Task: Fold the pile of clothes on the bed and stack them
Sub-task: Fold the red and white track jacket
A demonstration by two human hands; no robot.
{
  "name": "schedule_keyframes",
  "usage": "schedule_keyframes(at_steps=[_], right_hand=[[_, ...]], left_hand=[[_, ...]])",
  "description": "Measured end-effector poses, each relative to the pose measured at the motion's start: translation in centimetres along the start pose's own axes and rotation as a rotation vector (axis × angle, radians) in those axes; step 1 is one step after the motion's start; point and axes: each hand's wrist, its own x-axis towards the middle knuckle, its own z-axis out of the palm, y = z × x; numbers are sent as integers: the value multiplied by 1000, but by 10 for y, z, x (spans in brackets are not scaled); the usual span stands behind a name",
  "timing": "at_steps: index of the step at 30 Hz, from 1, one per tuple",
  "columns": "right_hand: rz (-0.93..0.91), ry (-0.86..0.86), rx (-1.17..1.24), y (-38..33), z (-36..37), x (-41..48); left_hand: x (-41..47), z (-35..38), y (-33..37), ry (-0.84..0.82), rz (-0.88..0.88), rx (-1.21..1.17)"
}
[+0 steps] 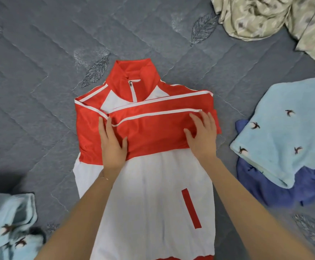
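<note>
Red-and-white jacket (149,147): one, under two flat hands.

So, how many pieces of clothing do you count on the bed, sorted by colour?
Red and white jacket: 1
Light blue with birds: 2, the right light blue piece and the lower left light blue piece
Dark blue garment: 1, under the right one
Beige patterned heap: 1, perhaps more pieces in it
Total: 5
</note>
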Motion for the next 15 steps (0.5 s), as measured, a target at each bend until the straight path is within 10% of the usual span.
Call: schedule_keyframes(at_steps=[5,15], right_hand=[[-24,-279,-236,5,32,0],[14,-158,-247,2,38,2]], left_hand=[[1,1,-8,-42,-47,-157],[27,-6,-39,-187,-124,525]])
